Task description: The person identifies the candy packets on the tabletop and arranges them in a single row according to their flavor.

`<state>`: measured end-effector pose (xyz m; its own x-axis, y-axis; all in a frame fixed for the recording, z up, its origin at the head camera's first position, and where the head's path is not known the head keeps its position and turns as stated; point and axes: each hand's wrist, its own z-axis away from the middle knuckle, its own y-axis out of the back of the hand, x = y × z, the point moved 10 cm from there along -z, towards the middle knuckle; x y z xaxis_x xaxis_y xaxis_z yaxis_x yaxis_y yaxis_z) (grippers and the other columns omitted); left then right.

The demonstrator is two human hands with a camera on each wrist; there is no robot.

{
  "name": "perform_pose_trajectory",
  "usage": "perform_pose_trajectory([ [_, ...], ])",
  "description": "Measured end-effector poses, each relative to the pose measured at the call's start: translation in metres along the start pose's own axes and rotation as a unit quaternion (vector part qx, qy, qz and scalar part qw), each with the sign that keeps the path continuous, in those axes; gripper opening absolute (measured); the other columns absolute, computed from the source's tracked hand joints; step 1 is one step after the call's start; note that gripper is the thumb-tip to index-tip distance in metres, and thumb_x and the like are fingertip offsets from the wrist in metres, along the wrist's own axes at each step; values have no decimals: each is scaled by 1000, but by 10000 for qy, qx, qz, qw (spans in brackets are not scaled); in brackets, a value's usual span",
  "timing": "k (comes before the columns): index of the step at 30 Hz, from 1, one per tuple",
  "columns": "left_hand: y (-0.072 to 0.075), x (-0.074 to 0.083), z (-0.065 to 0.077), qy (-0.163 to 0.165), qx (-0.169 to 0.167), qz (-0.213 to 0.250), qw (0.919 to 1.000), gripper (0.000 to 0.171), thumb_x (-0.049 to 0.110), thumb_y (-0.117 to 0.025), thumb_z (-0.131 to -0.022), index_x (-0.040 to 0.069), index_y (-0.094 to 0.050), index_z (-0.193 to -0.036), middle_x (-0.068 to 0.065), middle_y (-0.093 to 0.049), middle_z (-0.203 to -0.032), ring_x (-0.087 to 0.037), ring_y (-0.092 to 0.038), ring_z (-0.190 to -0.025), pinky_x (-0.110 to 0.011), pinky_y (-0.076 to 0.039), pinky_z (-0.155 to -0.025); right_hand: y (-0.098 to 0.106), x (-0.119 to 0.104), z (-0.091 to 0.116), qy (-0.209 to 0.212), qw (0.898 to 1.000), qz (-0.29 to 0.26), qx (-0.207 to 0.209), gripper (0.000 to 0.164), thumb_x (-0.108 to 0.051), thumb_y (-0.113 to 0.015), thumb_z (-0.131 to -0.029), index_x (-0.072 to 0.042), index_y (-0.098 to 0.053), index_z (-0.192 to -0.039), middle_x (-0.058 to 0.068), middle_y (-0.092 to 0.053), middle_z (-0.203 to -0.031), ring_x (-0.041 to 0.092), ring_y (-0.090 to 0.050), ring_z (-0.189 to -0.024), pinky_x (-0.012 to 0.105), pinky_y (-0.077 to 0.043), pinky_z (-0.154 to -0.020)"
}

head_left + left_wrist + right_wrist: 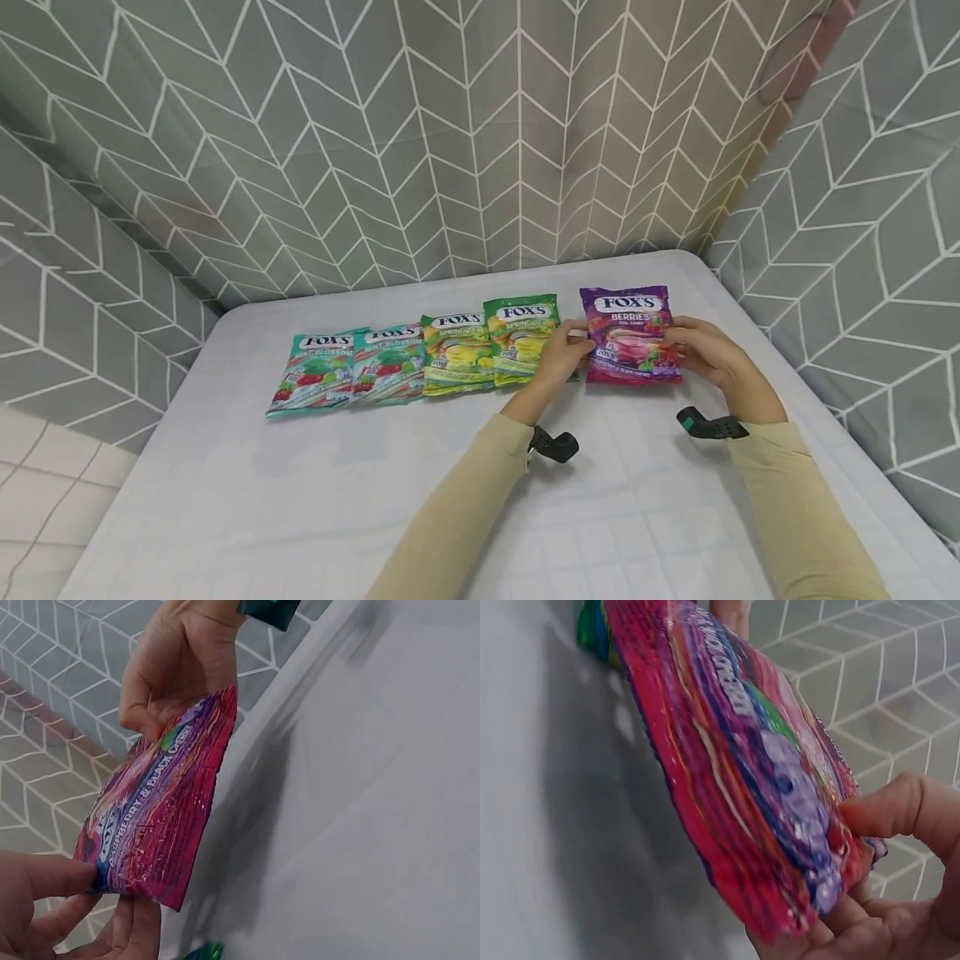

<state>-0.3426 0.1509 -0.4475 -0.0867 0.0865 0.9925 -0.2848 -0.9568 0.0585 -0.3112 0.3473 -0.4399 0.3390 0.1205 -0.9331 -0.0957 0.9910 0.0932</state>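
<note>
Both hands hold a purple and pink Fox's Berries candy bag (628, 333) by its sides, at the right end of a row of candy bags. The left hand (557, 360) pinches its left edge, thumb in front and fingers behind, as the left wrist view shows. On the opposite edge, the right hand (900, 877) grips the bag the same way. Both wrist views show the purple bag tilted and raised off the white surface. Just left of it lies a green and yellow Spring Tea bag (517, 333), partly behind the left hand.
Another Spring Tea bag (457, 354) and two teal Mint Blossom bags, one mid-row (388, 367) and one at the left end (318, 375), lie on the white-covered table (300, 500). Grey curtains (450, 150) with white zigzag lines stand behind and at both sides.
</note>
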Motion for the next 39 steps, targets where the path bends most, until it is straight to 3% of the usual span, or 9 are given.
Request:
perform_pose_trajectory([
  [3,13,3,3,-82,-84,-58,9999,28,8,-59,-95,6,-60,-123,-11,-66,-100,-19,-65,-83,-33,-55,-75,-16,-5,-3,-46,9995,6,-315,82,-17,-52,-94,3,2,-152,24,-26,-146,23,-42,-115,30,-43,-98],
  [6,28,7,6,-118,-118,-231,9996,30,9,-57,-96,7,-57,-126,-11,-66,-104,-19,-65,-86,-33,-54,-78,-32,-12,-7,25,9983,25,-578,86,-14,-52,-92,1,8,-152,28,-17,-152,30,-34,-125,40,-33,-107],
  [8,39,10,9,-119,-100,-282,9995,32,10,-56,-96,8,-56,-128,-11,-66,-107,-18,-64,-88,-34,-53,-80,-42,-17,-10,85,9976,-2,-685,87,-12,-53,-91,1,7,-152,28,-18,-152,32,-35,-125,40,-35,-106],
  [13,68,17,16,-146,-17,-70,9999,34,9,-58,-94,8,-55,-128,-15,-66,-110,-23,-65,-92,-36,-53,-82,-69,-30,-16,235,9954,-239,-894,85,-7,-52,-89,-1,3,-153,24,-21,-152,28,-38,-121,26,-45,-91],
  [20,110,28,27,-231,110,97,9996,37,11,-59,-95,7,-52,-131,-20,-56,-128,-31,-63,-101,-44,-48,-90,-105,-55,-24,550,9917,-440,-1073,80,-1,-51,-88,0,-5,-153,23,-27,-148,28,-40,-119,27,-46,-89],
  [25,137,29,32,-78,462,230,9986,42,11,-60,-95,2,-51,-135,-21,-56,-130,-34,-62,-103,-49,-44,-96,-125,-68,-32,749,9901,-534,-1064,73,0,-51,-90,1,-13,-151,21,-34,-143,24,-44,-114,26,-47,-88],
  [29,149,23,35,-7,693,350,9970,45,11,-59,-95,-1,-49,-138,-19,-58,-129,-31,-61,-107,-45,-43,-98,-134,-70,-36,828,9888,-774,-973,53,1,-52,-91,2,-30,-139,14,-47,-127,19,-51,-104,27,-47,-88],
  [33,152,22,36,-70,670,567,9961,44,9,-59,-95,0,-50,-137,-19,-58,-129,-31,-61,-108,-43,-43,-98,-135,-68,-38,903,9873,-951,-897,37,3,-52,-91,-1,-38,-125,5,-57,-109,14,-56,-91,27,-49,-83],
  [39,158,29,35,-181,637,579,9961,42,7,-59,-95,3,-53,-136,-18,-59,-129,-31,-62,-108,-43,-45,-97,-138,-70,-39,912,9858,-1088,-901,33,5,-49,-91,-4,-40,-122,6,-54,-114,14,-55,-94,26,-47,-86],
])
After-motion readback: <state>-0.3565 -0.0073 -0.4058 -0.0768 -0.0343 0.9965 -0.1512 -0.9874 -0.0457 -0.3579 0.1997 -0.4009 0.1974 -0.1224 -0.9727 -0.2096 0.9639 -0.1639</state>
